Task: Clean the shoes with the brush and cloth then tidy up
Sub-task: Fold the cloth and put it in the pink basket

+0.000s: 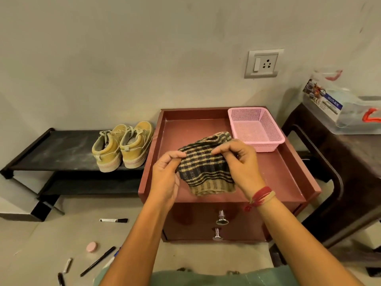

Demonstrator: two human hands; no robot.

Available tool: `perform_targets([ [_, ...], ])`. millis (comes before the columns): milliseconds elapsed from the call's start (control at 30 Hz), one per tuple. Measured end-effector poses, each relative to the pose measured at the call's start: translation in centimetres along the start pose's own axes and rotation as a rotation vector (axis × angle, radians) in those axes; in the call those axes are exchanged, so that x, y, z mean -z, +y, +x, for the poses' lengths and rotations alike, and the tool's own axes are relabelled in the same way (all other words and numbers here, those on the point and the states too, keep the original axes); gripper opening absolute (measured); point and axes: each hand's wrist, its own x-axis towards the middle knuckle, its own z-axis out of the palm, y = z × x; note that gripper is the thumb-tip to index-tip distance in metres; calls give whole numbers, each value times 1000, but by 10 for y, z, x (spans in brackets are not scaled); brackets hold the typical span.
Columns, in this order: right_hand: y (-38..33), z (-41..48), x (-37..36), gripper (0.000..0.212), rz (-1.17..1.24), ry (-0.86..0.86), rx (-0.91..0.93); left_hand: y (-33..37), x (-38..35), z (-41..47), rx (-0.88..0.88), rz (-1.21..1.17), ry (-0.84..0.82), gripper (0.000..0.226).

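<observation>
On the floor at the lower left lie several black marker pens (pixel 113 220) and a small round pink cap (pixel 91 247). Above them, a pair of tan suede sneakers (pixel 123 145) stands side by side, heels toward the camera, on the right end of a low black shoe rack (pixel 51 149). Just right of the rack is a maroon table (pixel 288 176) with a raised rim and two knobbed drawers. Over its top, the left hand (pixel 165 174) and the right hand (pixel 243 162) each keep a closed grip, pinching the upper edge of a black-and-beige checked cloth (pixel 204 172) held between them. A pink perforated plastic basket (pixel 255 129) sits in the table's far right corner. Further right, a clear plastic storage box (pixel 350 112) stands on a dark brown side table (pixel 354 153).
</observation>
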Motion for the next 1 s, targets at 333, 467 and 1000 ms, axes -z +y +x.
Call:
perform_targets([
  [333,12,-8,25,93,-382,-531,-195,-15,5,5,-81,647,-254,66],
  [467,22,-12,32,92,-322,-501,-232,-25,-1,5,-29,987,-397,97],
  [1000,64,143,112,88,-510,-229,-238,-20,-109,173,27,1050,-569,128],
])
